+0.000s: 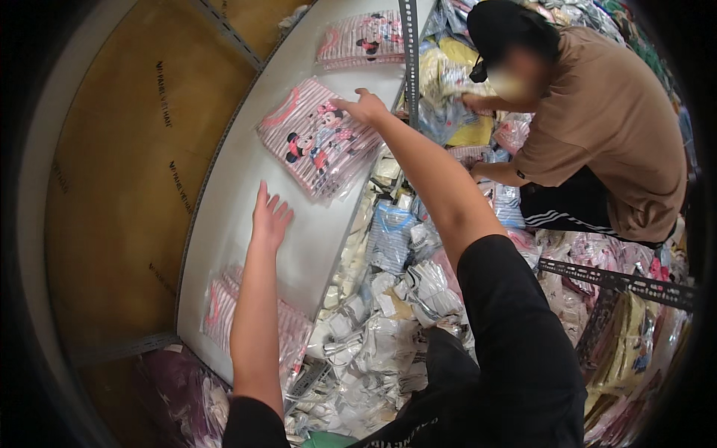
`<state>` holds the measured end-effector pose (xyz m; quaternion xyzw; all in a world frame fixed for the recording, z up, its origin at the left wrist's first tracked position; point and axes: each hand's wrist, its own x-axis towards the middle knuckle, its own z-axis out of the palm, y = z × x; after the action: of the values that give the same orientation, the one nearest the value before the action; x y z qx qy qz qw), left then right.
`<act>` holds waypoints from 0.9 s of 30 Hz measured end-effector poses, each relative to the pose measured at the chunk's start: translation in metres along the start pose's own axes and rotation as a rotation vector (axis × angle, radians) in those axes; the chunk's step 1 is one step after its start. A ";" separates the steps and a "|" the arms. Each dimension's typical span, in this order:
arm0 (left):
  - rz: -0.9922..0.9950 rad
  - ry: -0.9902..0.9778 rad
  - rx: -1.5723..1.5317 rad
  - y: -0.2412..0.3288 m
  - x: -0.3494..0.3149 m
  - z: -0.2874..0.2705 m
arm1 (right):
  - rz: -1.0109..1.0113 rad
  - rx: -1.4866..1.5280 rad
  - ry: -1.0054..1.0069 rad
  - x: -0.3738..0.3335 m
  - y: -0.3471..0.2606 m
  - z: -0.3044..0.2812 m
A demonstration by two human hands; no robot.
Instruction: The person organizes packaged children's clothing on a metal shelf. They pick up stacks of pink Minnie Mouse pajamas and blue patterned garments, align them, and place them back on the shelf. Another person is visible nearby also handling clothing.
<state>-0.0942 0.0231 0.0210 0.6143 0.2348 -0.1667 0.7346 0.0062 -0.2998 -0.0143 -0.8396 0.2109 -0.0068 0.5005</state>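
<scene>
A stack of bagged striped shirts [310, 142], pink and white with cartoon mouse prints, lies on the white shelf [246, 179]. My right hand [366, 109] reaches to the far right edge of this stack. Its fingers are stretched out and the thumb is apart; the fingertips lie over the top packet, seemingly touching it. Short of the stack's near side, my left hand [270, 218] hovers above the shelf with fingers spread, holding nothing. Partly hidden behind my left forearm is another pile of bagged striped garments [291, 332].
More bagged striped shirts [362, 41] sit at the shelf's far end, beside a perforated metal post [410, 60]. Bagged clothes [388, 328] cover the floor. At right, a person in a brown shirt [605, 112] bends over packets. A metal rail [616, 281] crosses the lower right.
</scene>
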 end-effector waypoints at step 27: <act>-0.077 0.049 -0.201 -0.092 0.000 -0.025 | -0.067 0.190 -0.723 -0.071 0.016 0.092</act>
<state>-0.1469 0.0304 -0.0582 0.5321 0.2915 -0.1553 0.7796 -0.0438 -0.2034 -0.0595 -0.7440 -0.0085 0.2539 0.6180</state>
